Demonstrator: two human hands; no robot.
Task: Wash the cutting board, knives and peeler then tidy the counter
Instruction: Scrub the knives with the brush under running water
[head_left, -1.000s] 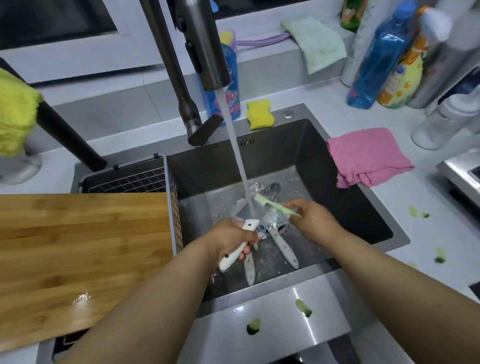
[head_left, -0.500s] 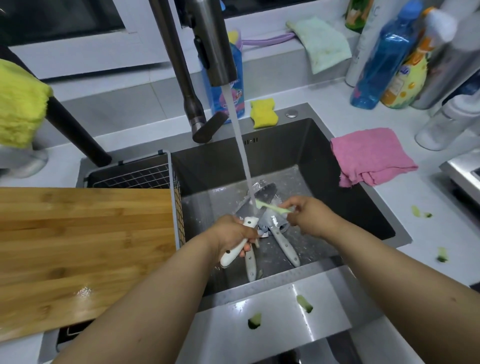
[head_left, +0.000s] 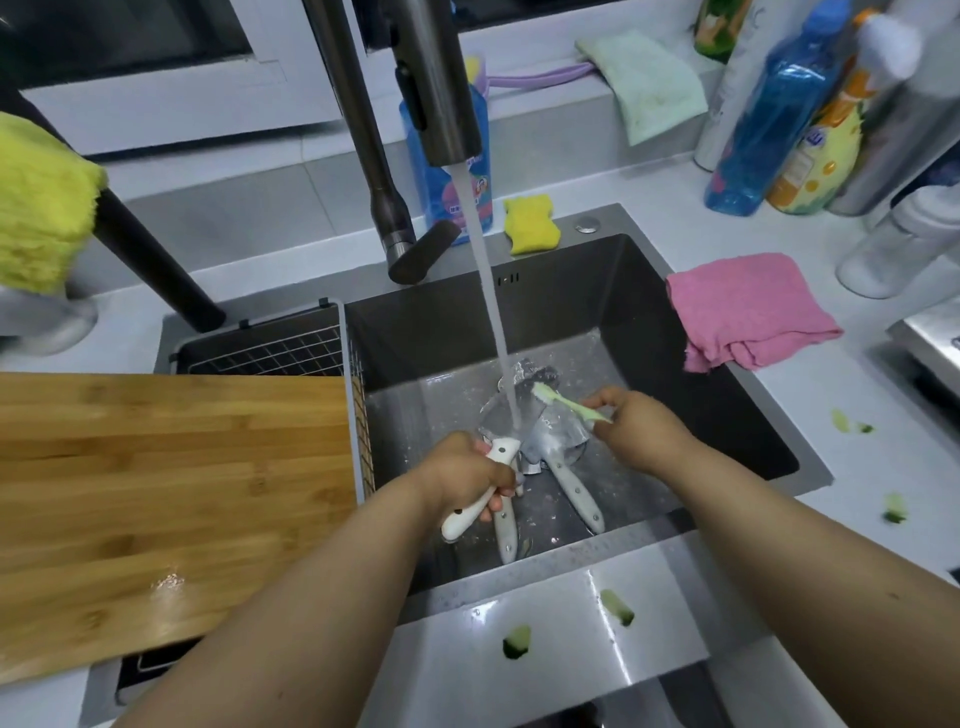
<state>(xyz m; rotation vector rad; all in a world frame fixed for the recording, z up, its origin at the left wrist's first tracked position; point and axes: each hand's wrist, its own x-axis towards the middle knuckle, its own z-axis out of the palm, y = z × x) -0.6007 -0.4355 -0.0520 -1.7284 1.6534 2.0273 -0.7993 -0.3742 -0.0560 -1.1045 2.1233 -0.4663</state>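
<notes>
one view only, the head camera, looking forward and steeply down from above the sink (head_left: 727, 332). it sits close: both forearms run in from the bottom edge, the faucet (head_left: 431, 78) looms at the top. the wide lens bends the counter (head_left: 857, 467) and the window sill at the edges.

The cutting board (head_left: 156, 499) lies left of the sink (head_left: 727, 395), over its rack (head_left: 265, 353). Knives (head_left: 571, 488) lie in the sink. A cloth (head_left: 748, 312) lies on the surface (head_left: 883, 467) to the right, bottles (head_left: 763, 114) behind it.
</notes>
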